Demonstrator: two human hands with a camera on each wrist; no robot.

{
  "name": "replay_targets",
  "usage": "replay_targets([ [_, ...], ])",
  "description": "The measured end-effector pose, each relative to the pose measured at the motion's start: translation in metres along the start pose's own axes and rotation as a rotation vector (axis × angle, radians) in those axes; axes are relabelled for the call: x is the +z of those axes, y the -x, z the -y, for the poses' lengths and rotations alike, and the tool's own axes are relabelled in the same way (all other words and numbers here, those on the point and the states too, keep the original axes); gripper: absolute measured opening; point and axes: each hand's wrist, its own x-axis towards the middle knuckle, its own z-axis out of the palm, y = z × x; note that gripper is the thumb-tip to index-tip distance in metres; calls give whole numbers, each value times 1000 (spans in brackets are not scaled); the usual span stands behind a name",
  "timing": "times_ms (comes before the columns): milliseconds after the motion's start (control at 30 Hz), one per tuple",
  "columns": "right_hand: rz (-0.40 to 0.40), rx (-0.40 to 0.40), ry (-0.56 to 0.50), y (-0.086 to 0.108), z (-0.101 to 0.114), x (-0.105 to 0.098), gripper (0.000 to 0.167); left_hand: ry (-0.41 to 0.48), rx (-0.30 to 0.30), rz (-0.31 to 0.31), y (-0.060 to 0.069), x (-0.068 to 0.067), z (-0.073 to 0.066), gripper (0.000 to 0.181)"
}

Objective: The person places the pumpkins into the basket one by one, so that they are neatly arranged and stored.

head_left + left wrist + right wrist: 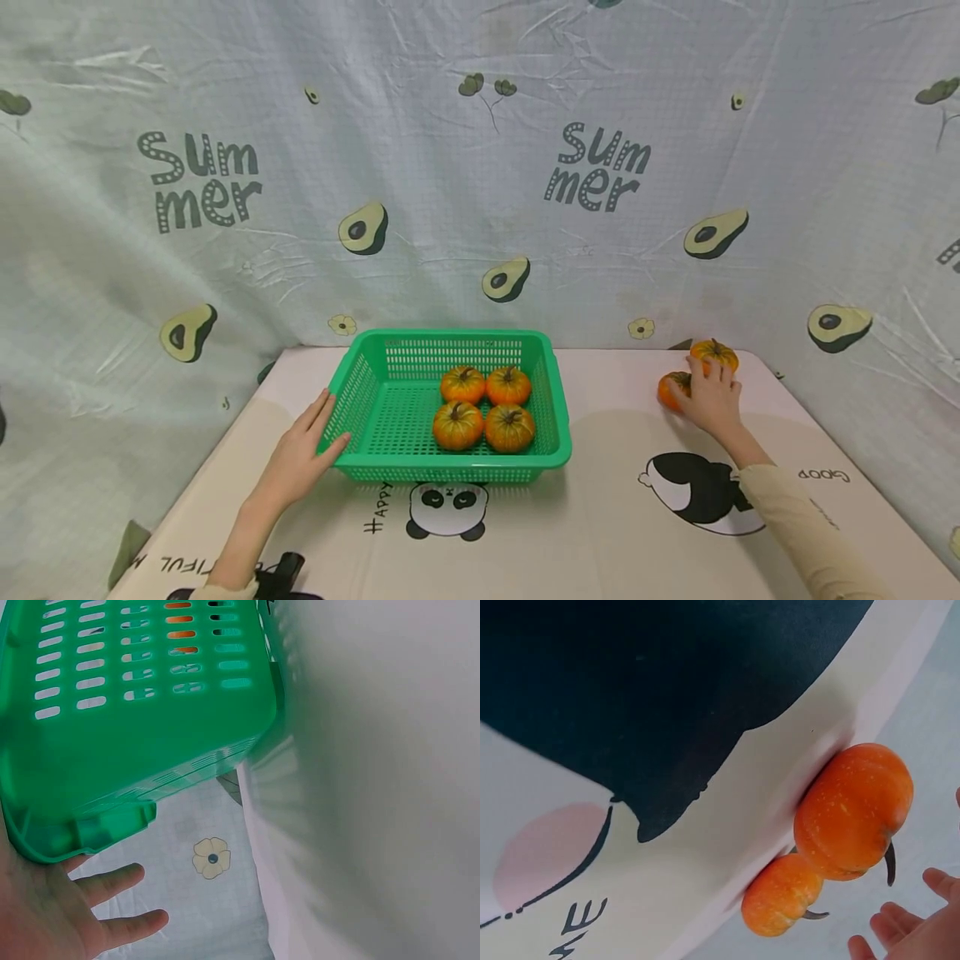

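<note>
A green plastic basket (pixel 450 461) with slotted walls stands on the table, holding several small orange pumpkins (pixel 509 429) in its right half. My left hand (pixel 296 458) rests against the basket's left rim, fingers extended; the left wrist view shows the fingers (pixel 124 930) spread beside the rim. At the table's far right, my right hand (pixel 712 400) hovers over two more pumpkins, a nearer pumpkin (pixel 672 392) and a farther pumpkin (pixel 715 353). In the right wrist view the fingers (pixel 900 922) are spread beside the stems, apart from both pumpkins (pixel 853 810).
The pale table (pixel 600 517) carries printed pandas and lettering. Behind and beside it hangs a light cloth (pixel 450 167) with avocado and "summer" prints. A black object (pixel 281 575) lies by the left wrist.
</note>
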Motion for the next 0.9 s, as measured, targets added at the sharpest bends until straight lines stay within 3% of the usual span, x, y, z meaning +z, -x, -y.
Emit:
replay_targets([
  [367,132,54,21,-2,-7,2,70,-5,19,-19,0,1,1,65],
  [900,181,49,62,-3,-13,8,76,3,12,1,0,1,3,66],
])
